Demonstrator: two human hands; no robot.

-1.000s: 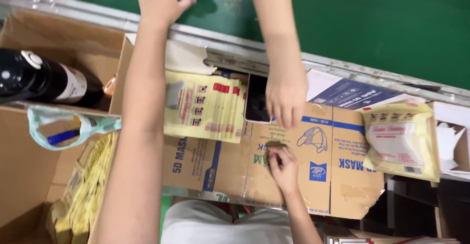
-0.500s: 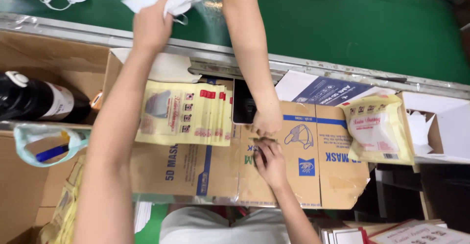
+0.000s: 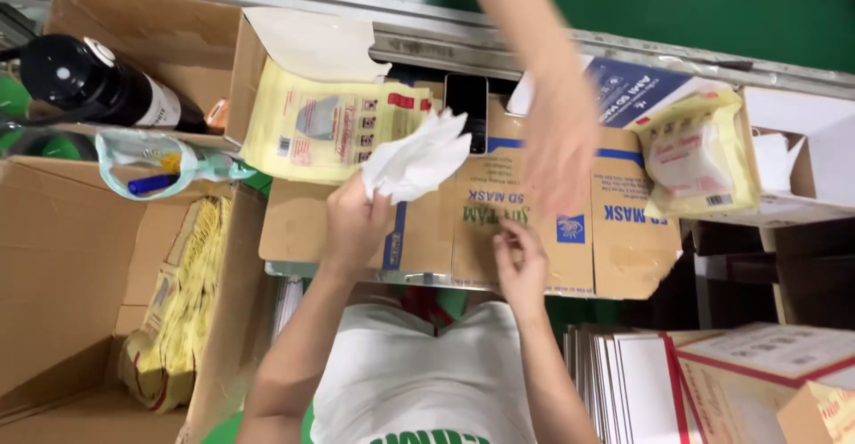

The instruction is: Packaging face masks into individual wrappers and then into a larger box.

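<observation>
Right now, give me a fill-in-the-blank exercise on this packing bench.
1. The left hand grips a crumpled ____ fabric mask.
2. The right hand touches the flattened brown ____ box.
3. The black rectangular phone lies beside the stack of ____ printed packets.
4. The dark glass bottle lies on the person's ____ side.

Missing words: white; cardboard; yellow; left.

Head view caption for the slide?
Left hand grips white masks over flat carton; right hand touches it; a co-worker's arm reaches in.
</observation>
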